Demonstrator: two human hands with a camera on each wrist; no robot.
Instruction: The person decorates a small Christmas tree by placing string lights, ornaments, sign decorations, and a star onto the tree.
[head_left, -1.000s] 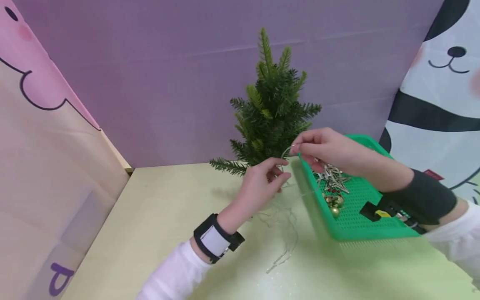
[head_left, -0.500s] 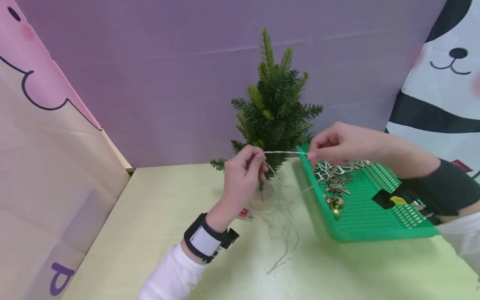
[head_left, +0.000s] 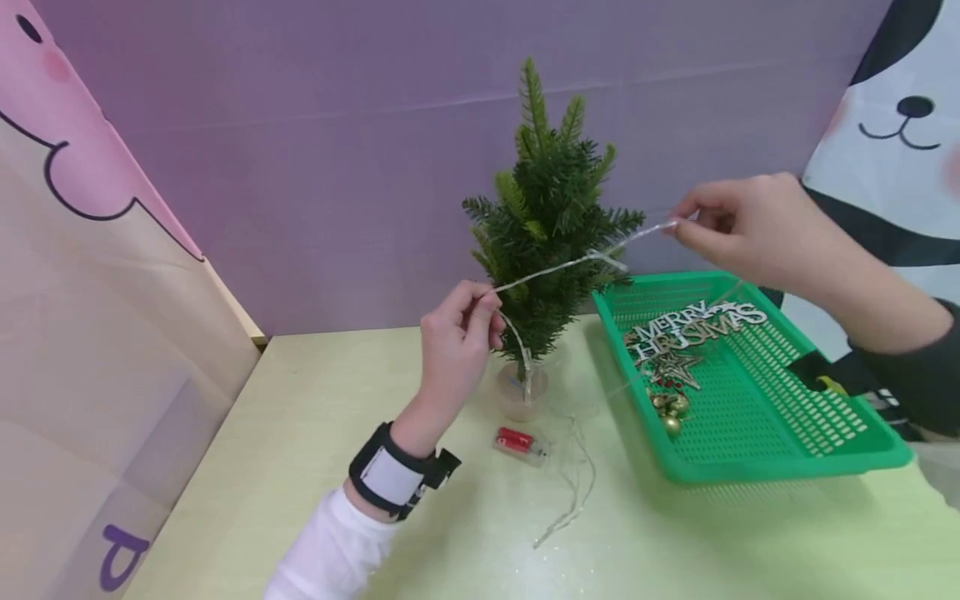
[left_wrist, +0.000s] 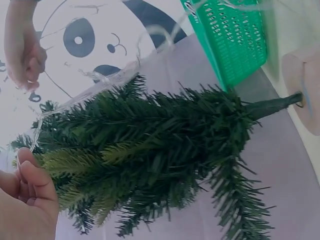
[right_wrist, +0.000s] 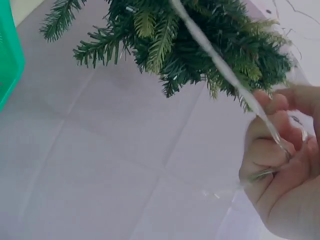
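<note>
While the light string (head_left: 570, 262) runs taut between both hands across the front of the small tree (head_left: 547, 225), none of it yet lies wound among the branches, so the dressing of the tree is judged to be at an early stage. The rest of the string trails slack on the surface (head_left: 450, 500) beside the red battery pack (head_left: 517, 440), and part of it drops from the left hand toward the tree's base (head_left: 520, 392). In the green basket (head_left: 787, 458) the MERRY CHRISTMAS sign (head_left: 693, 327), the star (head_left: 672, 369) and the gold bells (head_left: 667, 408) remain unplaced. Left to do, by judgement: laying the string around the tree and hanging the ornaments.

The left hand (head_left: 453, 346) is raised just in front of the lower branches, forearm angled up from the surface, its grip a pinch of thumb and fingers on the string. The right hand (head_left: 738, 225) is held higher, above the far end of the basket and to the right of the tree, its grip likewise a fingertip pinch on the string; the right wrist view confirms the strand passing between its fingers (right_wrist: 267, 125). Between the two grips the string slopes upward from left to right
</note>
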